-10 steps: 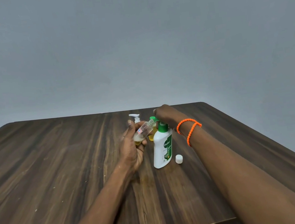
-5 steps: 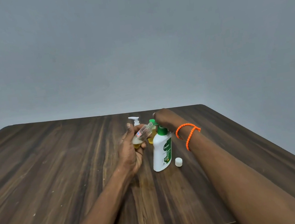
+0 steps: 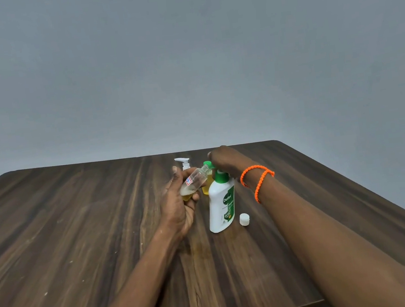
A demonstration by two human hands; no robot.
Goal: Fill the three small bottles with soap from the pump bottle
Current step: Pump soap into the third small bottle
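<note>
A white and green pump bottle [image 3: 221, 204] stands upright mid-table. My right hand [image 3: 224, 159] lies over its green pump head and covers the top. My left hand [image 3: 180, 203] grips a small clear bottle [image 3: 194, 181], tilted with its open neck up against the pump's spout; a little pale yellow soap sits at its lower end. Behind stand a small bottle of yellow liquid with a green cap [image 3: 207, 178] and a small bottle with a white pump top [image 3: 184, 163], both partly hidden by my hands.
A loose white cap [image 3: 244, 219] lies on the dark wooden table [image 3: 77, 236] just right of the pump bottle. Orange beaded bands [image 3: 258, 180] circle my right wrist. The table's right edge runs diagonally nearby, and a grey wall stands behind.
Both hands and the bottles hold nearly the same pose; the view has shifted slightly. My right hand stays on the pump head.
</note>
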